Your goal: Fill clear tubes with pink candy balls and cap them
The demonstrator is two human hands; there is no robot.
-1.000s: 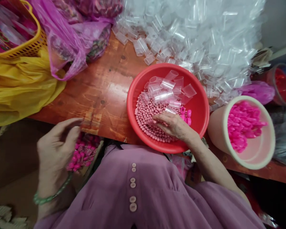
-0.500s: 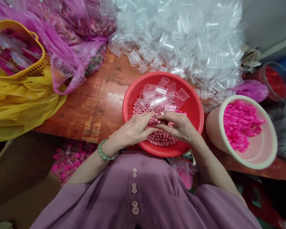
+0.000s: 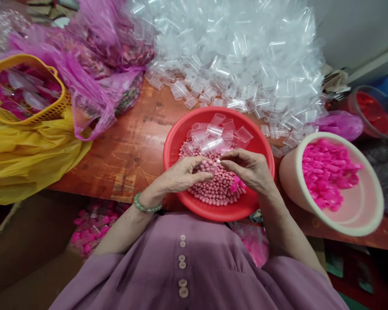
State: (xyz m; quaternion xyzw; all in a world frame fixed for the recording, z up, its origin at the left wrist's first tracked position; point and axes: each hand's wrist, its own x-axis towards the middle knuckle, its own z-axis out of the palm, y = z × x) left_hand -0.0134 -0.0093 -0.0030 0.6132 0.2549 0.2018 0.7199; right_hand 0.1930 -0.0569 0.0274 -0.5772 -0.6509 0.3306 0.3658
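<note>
A red bowl [image 3: 261,148] sits on the wooden table edge in front of me. It holds small pink beads [image 3: 213,191], loose clear plastic tubes [image 3: 213,131] and a few pink caps [image 3: 235,186]. My left hand [image 3: 181,174] rests over the beads with its fingertips closed on a small clear tube [image 3: 215,160]. My right hand [image 3: 247,168] is opposite it, thumb and forefinger pinched together at the tube's end. Whatever those fingers pinch is too small to make out. The pink caps show just under my right palm.
A cream tub [image 3: 291,181] of pink caps [image 3: 326,172] stands to the right. A big heap of clear tubes [image 3: 245,56] fills the back. At the left are pink plastic bags [image 3: 93,64], a yellow basket [image 3: 56,107] and a yellow bag [image 3: 26,159]. A box of pink items [image 3: 90,224] sits below the table.
My left hand came up from the box below the table into the bowl, then met my right hand. Both hands lifted slightly off the beads, and the view tilted down.
</note>
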